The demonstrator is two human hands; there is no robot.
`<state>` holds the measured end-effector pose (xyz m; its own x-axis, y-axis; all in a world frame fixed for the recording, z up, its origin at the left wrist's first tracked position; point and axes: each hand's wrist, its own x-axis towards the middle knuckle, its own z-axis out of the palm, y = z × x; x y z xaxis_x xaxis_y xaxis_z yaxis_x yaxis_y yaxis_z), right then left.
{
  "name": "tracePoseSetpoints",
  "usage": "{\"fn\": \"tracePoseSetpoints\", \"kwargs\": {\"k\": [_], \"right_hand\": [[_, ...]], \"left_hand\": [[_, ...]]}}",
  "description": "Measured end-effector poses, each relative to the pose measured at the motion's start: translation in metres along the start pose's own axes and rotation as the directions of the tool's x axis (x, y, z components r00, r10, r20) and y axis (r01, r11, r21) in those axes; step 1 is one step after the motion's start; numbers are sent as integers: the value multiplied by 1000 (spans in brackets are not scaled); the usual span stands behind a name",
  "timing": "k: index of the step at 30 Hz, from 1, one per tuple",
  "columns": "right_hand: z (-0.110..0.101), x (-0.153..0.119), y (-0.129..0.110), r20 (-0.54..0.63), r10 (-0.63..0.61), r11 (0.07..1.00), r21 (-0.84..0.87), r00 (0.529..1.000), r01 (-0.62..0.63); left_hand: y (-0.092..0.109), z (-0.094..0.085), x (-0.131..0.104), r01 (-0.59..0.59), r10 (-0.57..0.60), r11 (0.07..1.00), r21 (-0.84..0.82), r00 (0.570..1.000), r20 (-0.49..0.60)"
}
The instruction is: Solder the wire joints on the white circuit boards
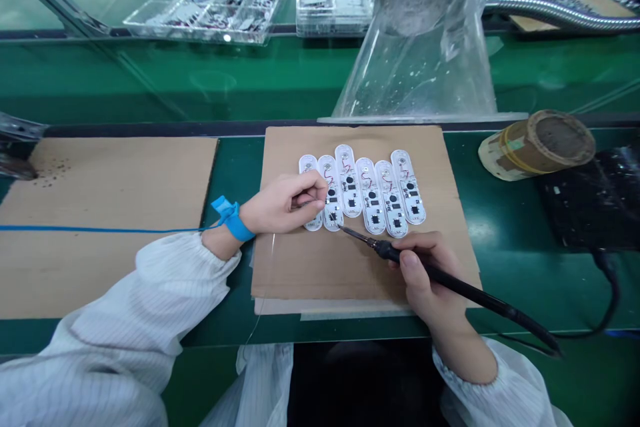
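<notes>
Right fingers (413, 268): grasping soldering iron (450, 280).
Left fingers (309, 180): pinched, seemingly on fine wire (273, 248).
White circuit board (331, 195): at left fingertips, iron tip (356, 235) near lower end; apparently mid-soldering, next calling for steady contact.
Cardboard (320, 270): beneath fingers.

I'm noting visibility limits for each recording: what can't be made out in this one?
Leftmost white board: head view, middle hidden behind the left hand.
What the left hand pinches, if anything: head view, too small and covered by its fingers.
Whether the tip of the soldering iron touches a board: head view, too small.
Markings on the boards: head view, too small to read.
Black device: head view, cut off by the right edge.
</notes>
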<state>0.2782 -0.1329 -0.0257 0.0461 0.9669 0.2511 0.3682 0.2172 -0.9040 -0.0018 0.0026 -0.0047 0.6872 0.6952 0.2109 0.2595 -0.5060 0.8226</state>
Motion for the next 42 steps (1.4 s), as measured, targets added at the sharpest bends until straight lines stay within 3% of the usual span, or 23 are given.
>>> {"fn": "tracePoseSetpoints", "kwargs": {"k": [13,19,25,30,36,42], "right_hand": [[1,1,-2,-15,-17,999,45,1000,18],[0,-1,2,68,26,999,20,997,-28],[-2,-3,4,50,18,999,35,999,-19],[-4,-3,8,141,37,999,25,989,-41],[-6,-6,9,104,34,999,24,994,-36],[-4,-3,7,163,19,1000,14,986,-21]], "left_hand": [[1,0,0,9,-9,1000,26,1000,-15],[0,0,1,-5,6,998,58,1000,-18],[0,-1,1,-24,25,997,69,1000,-14],[0,-1,1,-30,31,994,104,999,-11],[1,-1,0,-51,53,992,111,998,-19],[2,0,0,-32,32,992,120,999,4]]}}
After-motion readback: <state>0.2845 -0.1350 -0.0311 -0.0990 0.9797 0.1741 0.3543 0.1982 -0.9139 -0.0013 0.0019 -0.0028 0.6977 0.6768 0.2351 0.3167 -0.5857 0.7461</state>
